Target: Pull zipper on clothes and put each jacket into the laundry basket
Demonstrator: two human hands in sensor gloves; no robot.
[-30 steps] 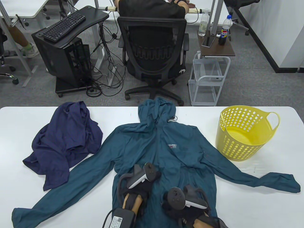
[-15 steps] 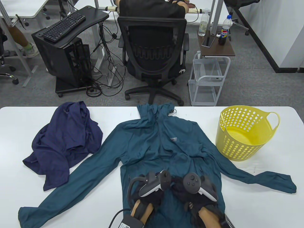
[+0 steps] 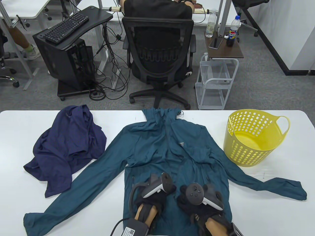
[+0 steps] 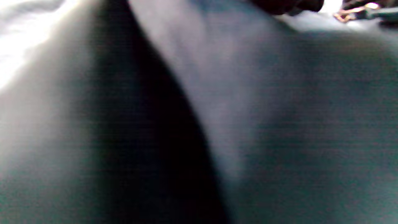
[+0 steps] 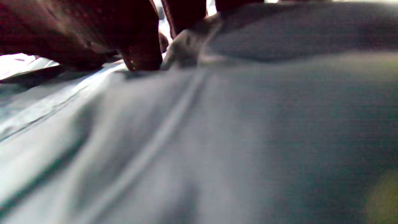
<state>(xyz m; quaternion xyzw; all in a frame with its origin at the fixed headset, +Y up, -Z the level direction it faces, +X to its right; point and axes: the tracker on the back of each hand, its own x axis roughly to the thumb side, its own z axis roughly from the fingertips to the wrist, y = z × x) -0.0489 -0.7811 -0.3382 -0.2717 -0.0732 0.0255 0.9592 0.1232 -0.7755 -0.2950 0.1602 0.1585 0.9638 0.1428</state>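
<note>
White table (image 3: 270, 216) is carrying everything. Teal jacket (image 3: 152, 147) is lying spread flat at center, sleeves out both ways. Navy jacket (image 3: 66, 147) is sitting crumpled on the left, yellow laundry basket (image 3: 253, 140) standing on the right. Left hand (image 3: 157, 194) and right hand (image 3: 196, 201) are resting on the teal jacket's lower front; can't tell either grip.

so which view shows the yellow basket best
The table view: the whole yellow basket stands upright on the white table, right of the teal jacket. Both wrist views show only blurred teal fabric up close, with no basket clearly in sight.
</note>
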